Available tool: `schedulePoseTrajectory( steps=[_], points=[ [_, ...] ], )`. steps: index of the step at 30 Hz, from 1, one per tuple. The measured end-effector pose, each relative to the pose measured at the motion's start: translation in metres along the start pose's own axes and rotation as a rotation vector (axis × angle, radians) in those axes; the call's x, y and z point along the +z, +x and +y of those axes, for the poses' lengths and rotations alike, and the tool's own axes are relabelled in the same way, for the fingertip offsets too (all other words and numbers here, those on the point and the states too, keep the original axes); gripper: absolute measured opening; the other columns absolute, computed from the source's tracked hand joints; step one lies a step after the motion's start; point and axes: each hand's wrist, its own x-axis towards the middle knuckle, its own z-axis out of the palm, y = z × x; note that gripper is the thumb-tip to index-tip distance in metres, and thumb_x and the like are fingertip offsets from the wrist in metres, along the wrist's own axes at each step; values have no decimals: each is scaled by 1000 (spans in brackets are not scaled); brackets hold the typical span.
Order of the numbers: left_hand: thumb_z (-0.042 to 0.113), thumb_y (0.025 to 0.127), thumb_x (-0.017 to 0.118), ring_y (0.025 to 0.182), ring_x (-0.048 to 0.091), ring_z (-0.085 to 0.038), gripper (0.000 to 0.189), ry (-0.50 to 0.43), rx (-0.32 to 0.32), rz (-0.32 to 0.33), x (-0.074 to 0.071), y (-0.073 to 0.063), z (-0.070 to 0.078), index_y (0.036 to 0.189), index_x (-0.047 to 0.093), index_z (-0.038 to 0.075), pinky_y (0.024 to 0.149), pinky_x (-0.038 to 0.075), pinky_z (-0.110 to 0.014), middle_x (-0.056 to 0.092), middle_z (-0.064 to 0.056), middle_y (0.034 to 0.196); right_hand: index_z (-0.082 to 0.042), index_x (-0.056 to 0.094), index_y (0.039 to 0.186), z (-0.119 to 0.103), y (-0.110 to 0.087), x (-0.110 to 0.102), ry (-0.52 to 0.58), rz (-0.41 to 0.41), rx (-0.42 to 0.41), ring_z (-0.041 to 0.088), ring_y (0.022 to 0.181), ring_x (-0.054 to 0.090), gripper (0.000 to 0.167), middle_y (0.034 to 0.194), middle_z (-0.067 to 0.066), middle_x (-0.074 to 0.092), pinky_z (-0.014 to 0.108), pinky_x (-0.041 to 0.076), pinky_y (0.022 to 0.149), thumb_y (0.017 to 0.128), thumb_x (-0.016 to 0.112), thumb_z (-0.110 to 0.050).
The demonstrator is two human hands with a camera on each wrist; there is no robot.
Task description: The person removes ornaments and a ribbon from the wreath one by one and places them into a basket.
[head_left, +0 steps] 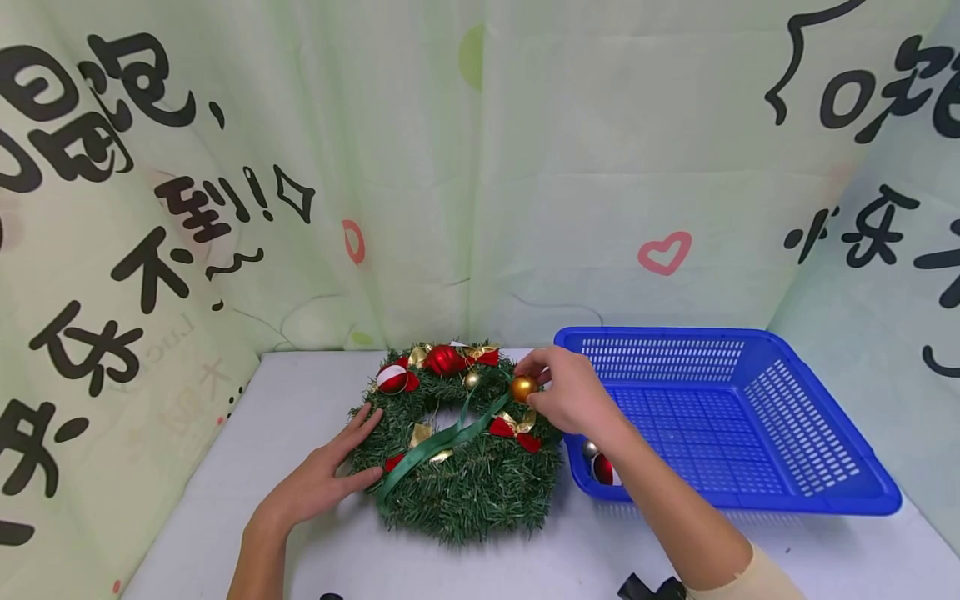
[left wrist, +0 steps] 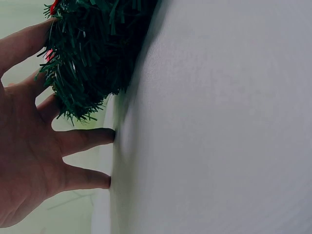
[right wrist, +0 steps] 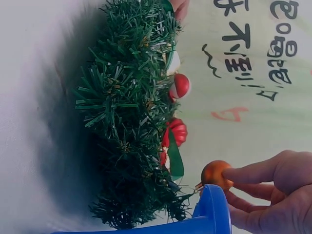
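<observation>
A green wreath (head_left: 465, 496) lies on the white table, dressed with red and gold bows (head_left: 516, 429), red baubles (head_left: 445, 360) and a green ribbon (head_left: 442, 442) across its middle. My right hand (head_left: 573, 392) pinches a gold bauble (head_left: 524, 388) over the wreath's right side. In the right wrist view the bauble's metal cap points toward the greenery. My left hand (head_left: 322, 479) rests at the wreath's left edge, fingers spread. Seen from the left wrist, some fingers (left wrist: 87, 140) touch the table while others reach the greenery.
To the right stands a blue plastic basket (head_left: 750, 500), its left rim close beside the wreath. A red and white bauble (head_left: 603, 469) and a silver one (head_left: 590, 449) lie in its near left corner. A black object (head_left: 651, 588) sits at the front edge. Printed curtains hang behind.
</observation>
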Motion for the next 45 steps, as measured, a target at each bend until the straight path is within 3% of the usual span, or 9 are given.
schedulePoseTrajectory(
  steps=[25, 32, 39, 45],
  points=[
    [48, 103, 63, 157, 21, -45, 81, 1, -1, -4, 0, -1, 0, 169, 20, 29, 115, 31, -73, 6, -1, 177, -10, 74, 119, 12, -24, -12, 77, 75, 11, 34, 112, 69, 27, 114, 10, 74, 54, 54, 95, 93, 75, -3],
    [47, 103, 63, 156, 22, -47, 81, 10, 3, 3, 0, 0, 1, 169, 20, 28, 115, 30, -74, 6, -2, 177, -12, 75, 119, 21, -29, -18, 92, 102, 31, 34, 115, 68, 26, 113, 9, 75, 48, 56, 88, 93, 76, -6],
    [47, 103, 63, 156, 22, -46, 81, 11, -1, 1, 0, 0, 1, 169, 20, 29, 115, 30, -74, 6, -2, 177, -13, 74, 121, 27, -34, -22, 92, 115, 53, 38, 118, 66, 27, 115, 10, 75, 51, 56, 89, 95, 75, -7],
    [49, 103, 62, 157, 22, -46, 81, 12, -4, 0, 1, 1, 0, 169, 19, 30, 115, 30, -74, 5, -1, 177, -14, 74, 121, 33, -36, -25, 99, 119, 78, 38, 118, 64, 28, 116, 11, 75, 38, 52, 79, 94, 75, -8]
  ],
)
